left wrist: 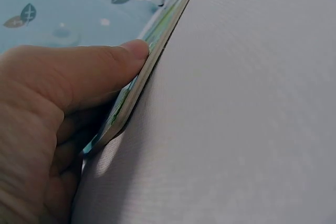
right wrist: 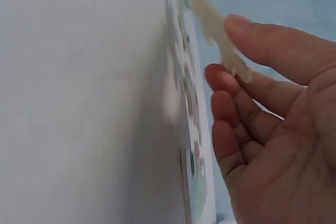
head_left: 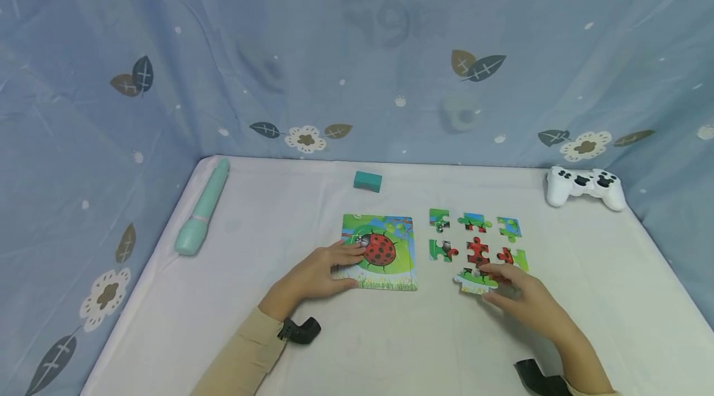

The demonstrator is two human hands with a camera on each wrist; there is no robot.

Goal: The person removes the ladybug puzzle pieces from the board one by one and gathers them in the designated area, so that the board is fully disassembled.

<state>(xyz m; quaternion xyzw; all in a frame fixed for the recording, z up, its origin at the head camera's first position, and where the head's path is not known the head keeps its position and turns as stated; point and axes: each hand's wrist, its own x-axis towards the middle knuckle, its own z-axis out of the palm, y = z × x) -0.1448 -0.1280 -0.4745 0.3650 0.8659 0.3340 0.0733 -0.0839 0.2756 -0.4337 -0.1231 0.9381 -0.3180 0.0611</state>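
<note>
In the head view a square ladybug puzzle board [head_left: 393, 278] lies on the white table. My left hand [head_left: 323, 269] rests on its left side, fingers stretched over the picture. The left wrist view shows the thumb [left wrist: 110, 64] against the board's edge; the other fingers are partly hidden. Right of the board, loose ladybug puzzle pieces [head_left: 477, 248] lie apart in two rows. Just below them, my right hand [head_left: 527, 297] pinches a green-and-white puzzle piece [head_left: 474, 284] between thumb and fingers. The right wrist view has this piece [right wrist: 218, 30] edge-on, its pale back showing, held above the table.
A teal block [head_left: 367, 181] sits behind the board. At the far left lies a mint-green wand-shaped object [head_left: 203, 207], and a white game controller [head_left: 586, 187] is at the back right corner. Blue patterned cloth [head_left: 390, 74] hangs behind and along the sides of the table.
</note>
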